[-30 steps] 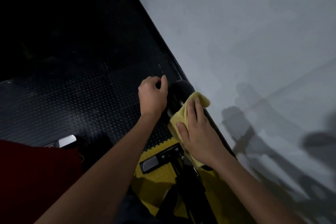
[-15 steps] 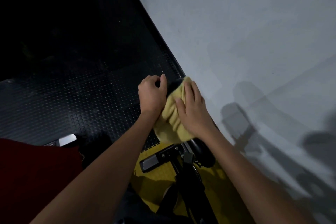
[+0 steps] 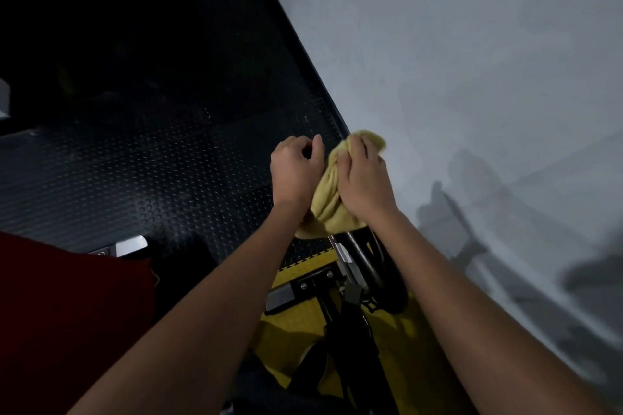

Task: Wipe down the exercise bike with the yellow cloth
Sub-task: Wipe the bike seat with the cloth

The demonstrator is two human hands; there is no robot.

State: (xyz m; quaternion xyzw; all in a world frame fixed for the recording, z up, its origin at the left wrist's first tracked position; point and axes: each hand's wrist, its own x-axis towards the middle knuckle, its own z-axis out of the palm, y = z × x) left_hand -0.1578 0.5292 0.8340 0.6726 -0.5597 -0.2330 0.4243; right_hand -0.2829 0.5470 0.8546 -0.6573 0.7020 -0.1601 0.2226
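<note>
My right hand [image 3: 365, 182] is clamped down on the yellow cloth [image 3: 328, 202], fingers curled over the bunched fabric and pressing it around what I take to be the end of the exercise bike's handlebar grip, which the cloth hides completely. My left hand [image 3: 296, 172] sits just beside it, touching the cloth's left side, fingers curled shut; it looks closed around the bar, though I can't see what is inside the fist. The cloth is soft and light, crumpled into deep folds, with a loose tail hanging below my wrists, so I judge it will slip and bunch unless I hold it through the palm and wrap it round the grip instead of pinching an edge. Below my hands the exercise bike [image 3: 350, 310] shows its dark frame, a curved bar and a bolted metal bracket, standing on a yellow floor mat [image 3: 296, 320] close against the grey wall [image 3: 472, 61]. The frame is rigid and I'd expect it to stay put under firm rubbing. The black studded floor [image 3: 151, 162] spreads out beyond, and something dark red [image 3: 67, 313] fills the lower left corner
</note>
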